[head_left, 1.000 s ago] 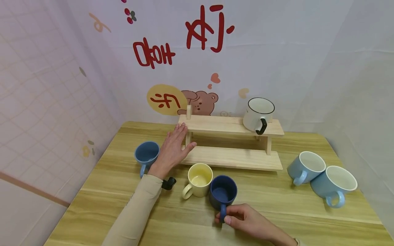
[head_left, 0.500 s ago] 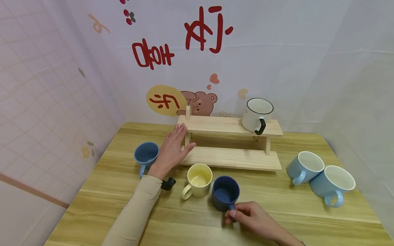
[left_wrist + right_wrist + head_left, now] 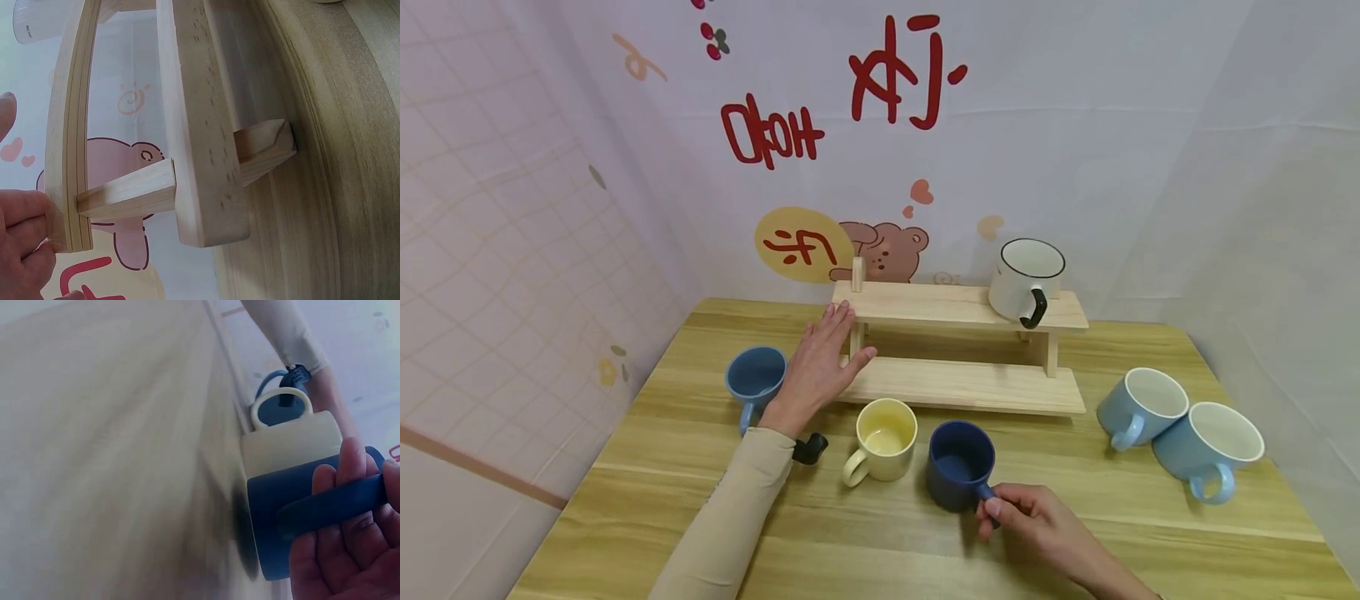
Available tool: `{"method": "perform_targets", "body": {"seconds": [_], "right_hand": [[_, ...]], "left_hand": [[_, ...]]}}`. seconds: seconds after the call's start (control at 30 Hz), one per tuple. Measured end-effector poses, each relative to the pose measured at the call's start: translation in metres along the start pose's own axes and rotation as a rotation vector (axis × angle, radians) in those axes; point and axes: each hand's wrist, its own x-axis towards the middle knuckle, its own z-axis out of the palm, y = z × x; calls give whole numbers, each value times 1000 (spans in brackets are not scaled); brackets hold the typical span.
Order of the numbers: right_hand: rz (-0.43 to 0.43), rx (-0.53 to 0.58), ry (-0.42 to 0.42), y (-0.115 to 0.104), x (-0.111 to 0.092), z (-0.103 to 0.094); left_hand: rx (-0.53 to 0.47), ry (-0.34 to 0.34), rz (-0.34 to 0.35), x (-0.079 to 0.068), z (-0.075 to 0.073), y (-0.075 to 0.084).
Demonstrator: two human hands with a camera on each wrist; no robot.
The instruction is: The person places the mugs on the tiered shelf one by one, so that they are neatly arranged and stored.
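My right hand [image 3: 1037, 525] pinches the handle of a dark blue mug [image 3: 949, 479], whose opening faces up. In the right wrist view, the fingers curl round that mug's handle [image 3: 331, 509], and a shadow lies on the table beside its base. My left hand [image 3: 816, 371] rests its extended fingers on the left end of a two-tier wooden shelf [image 3: 917, 304]; the left wrist view has them against the end of one board [image 3: 65, 206]. A pale yellow mug [image 3: 891, 462] stands left of the dark blue one, in front of the shelf.
A white enamel mug [image 3: 1011, 292] with a black handle stands on the upper tier's right side. Two light blue mugs [image 3: 1123, 417] are side by side at the table's right. Left of my left hand stands a medium blue mug [image 3: 748, 379]. A printed cloth [image 3: 1075, 150] hangs behind.
My right hand has moved the dark blue mug to the right, away from the yellow mug, and its handle now points more to the right. My left hand has stayed on the shelf.
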Motion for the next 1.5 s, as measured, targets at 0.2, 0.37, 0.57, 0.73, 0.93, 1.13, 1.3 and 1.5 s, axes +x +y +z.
{"method": "perform_targets", "body": {"seconds": [0.2,0.37,0.57,0.73,0.93,1.13,1.3,1.5], "right_hand": [[-21,13,42,-14,5,-5],[-12,-50,133,-30,13,-8],[-14,-80,239,-46,26,-13],[-98,-84,303,-56,43,-19],[-118,-122,371,-68,60,-23],[-100,-149,413,-78,74,-25],[-87,-162,439,-83,86,-28],[-91,-139,473,-85,100,-30]], "left_hand": [[4,-3,-2,-1,0,1],[14,-1,-1,-2,0,2],[8,-10,-10,-2,2,4],[6,-1,-10,-1,2,4],[7,4,-12,-1,2,4],[5,7,-13,-2,2,5],[2,5,-23,-2,2,5],[7,7,-26,-1,1,4]]}}
